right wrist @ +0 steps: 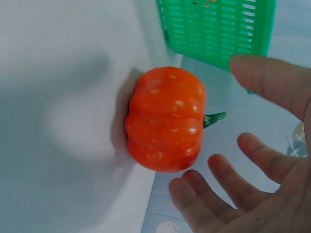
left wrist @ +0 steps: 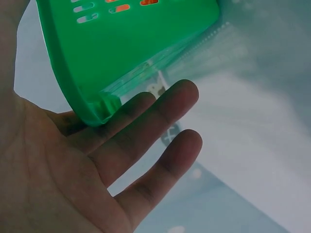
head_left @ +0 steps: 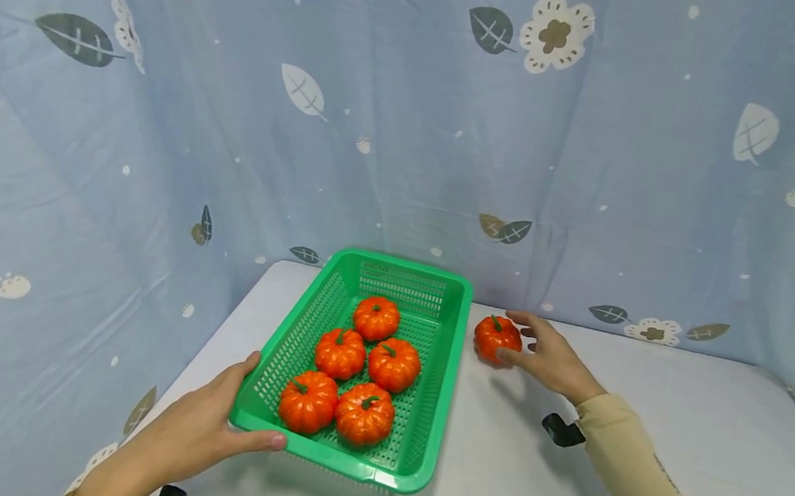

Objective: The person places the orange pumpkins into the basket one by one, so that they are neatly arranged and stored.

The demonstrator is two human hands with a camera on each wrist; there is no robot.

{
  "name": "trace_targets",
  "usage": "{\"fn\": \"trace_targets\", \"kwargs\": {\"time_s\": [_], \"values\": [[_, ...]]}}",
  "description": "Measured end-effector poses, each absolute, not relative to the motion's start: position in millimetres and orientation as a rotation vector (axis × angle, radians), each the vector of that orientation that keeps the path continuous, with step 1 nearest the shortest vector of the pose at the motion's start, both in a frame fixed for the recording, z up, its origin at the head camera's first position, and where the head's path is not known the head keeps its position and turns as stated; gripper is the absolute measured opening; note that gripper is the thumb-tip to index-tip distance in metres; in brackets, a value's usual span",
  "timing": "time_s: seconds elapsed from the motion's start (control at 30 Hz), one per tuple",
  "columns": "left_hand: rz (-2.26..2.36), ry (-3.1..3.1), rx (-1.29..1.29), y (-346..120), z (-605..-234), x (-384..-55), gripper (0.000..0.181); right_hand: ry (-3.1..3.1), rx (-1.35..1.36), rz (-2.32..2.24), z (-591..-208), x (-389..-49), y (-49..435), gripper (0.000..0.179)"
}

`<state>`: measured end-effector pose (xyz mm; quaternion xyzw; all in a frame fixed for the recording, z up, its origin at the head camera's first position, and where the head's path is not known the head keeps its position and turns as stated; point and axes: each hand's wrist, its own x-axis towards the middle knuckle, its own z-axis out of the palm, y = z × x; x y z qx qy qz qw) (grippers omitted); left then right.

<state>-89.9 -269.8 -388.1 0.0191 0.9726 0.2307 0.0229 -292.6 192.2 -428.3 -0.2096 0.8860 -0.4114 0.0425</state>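
A green plastic basket (head_left: 452, 381) with slotted walls holds several small orange pumpkins (head_left: 365, 414) with green stems. My left hand (head_left: 209, 413) holds the basket's near left corner, the thumb along the front rim and the index finger at the left rim. In the left wrist view, the other fingers (left wrist: 146, 131) stretch out past the corner. Right of the basket, one more pumpkin (right wrist: 167, 121) rests on the white tabletop. My right hand (head_left: 551, 357) is beside this pumpkin, thumb and fingers spread around its right side; the right wrist view shows a gap between them.
The white table (head_left: 513, 467) extends to the right of the basket. A blue curtain (head_left: 410, 121) printed with leaves and flowers hangs behind the table and along its left side. Each wrist carries a black device (head_left: 562, 430).
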Motion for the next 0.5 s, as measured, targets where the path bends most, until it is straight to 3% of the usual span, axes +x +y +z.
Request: {"fn": "trace_targets", "kwargs": {"time_s": [0.5], "values": [[0.694, 2.994, 0.031, -267.8, -386.4, -91.1, 0.127, 2.746, -0.531, -1.178, -429.9, -317.0, 181.6, 0.083]]}}
